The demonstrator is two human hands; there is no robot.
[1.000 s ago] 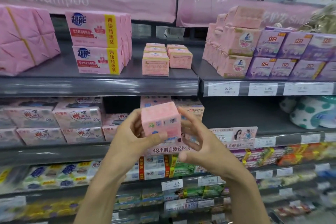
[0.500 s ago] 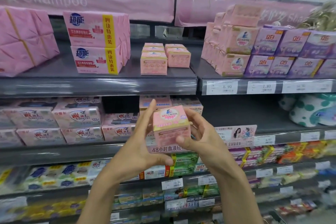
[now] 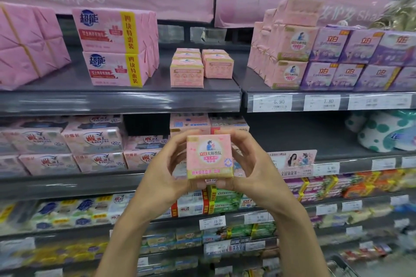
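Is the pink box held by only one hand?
No, the left hand and the right hand both grip the pink box from its sides.

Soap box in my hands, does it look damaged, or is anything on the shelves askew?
The soap box looks intact, held upright between left hand and right hand. On the top shelf, one pink pack sits skewed atop its stack.
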